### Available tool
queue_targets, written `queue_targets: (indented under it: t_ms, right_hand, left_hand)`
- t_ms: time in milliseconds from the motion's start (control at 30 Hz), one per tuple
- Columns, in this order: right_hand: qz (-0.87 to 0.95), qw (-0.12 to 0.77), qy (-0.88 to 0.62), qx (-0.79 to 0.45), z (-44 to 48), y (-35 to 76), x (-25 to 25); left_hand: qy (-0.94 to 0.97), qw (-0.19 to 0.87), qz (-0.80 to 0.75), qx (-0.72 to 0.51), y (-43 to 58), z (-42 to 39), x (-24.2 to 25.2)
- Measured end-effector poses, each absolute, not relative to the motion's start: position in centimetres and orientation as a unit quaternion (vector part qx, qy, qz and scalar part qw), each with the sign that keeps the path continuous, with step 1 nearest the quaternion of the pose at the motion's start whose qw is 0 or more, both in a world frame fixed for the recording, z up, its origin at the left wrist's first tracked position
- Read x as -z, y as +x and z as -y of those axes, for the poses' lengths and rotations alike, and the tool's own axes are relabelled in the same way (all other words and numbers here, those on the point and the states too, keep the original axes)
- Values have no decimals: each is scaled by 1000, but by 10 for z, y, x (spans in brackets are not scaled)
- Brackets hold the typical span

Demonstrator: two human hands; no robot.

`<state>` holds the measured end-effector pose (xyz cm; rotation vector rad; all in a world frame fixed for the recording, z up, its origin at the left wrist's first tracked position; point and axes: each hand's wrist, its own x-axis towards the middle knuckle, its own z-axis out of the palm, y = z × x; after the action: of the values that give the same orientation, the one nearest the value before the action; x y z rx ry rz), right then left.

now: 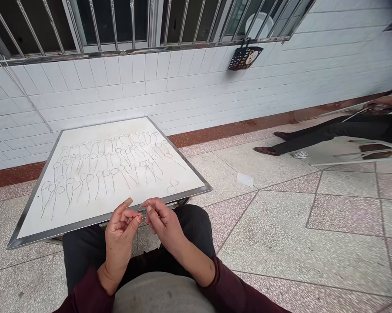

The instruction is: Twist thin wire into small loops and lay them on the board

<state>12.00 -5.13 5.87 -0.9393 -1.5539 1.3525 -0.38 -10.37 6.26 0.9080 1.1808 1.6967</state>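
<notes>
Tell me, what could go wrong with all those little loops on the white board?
1. The fine strand pinched between the left hand and right hand looks very thin, so it could slip or snap.
2. The finished loops lie loose in close rows on the board; a bump might tangle them.
3. The board's edge sits right over the knees, so a leg shift could jolt it.

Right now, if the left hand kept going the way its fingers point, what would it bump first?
Probably the right hand: the left hand points toward it, fingertips almost touching around a thin dark thread.
</notes>
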Motion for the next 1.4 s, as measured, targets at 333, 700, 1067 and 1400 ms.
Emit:
queue_targets:
  t_ms: [333, 700, 1067, 1400]
  right_hand:
    - [661, 436, -363, -491, 53, 119, -56]
    - [712, 429, -360, -422, 51, 125, -56]
    - [708, 453, -349, -414, 47, 122, -59]
    - [691, 451, -363, -433, 47, 117, -60]
  left_hand:
    - [364, 442, -480, -665, -7, 109, -59]
    - [359, 440, -489, -662, -4, 109, -57]
    - [384, 466, -480, -637, -8, 113, -59]
    - [366, 476, -468, -649, -7, 113, -58]
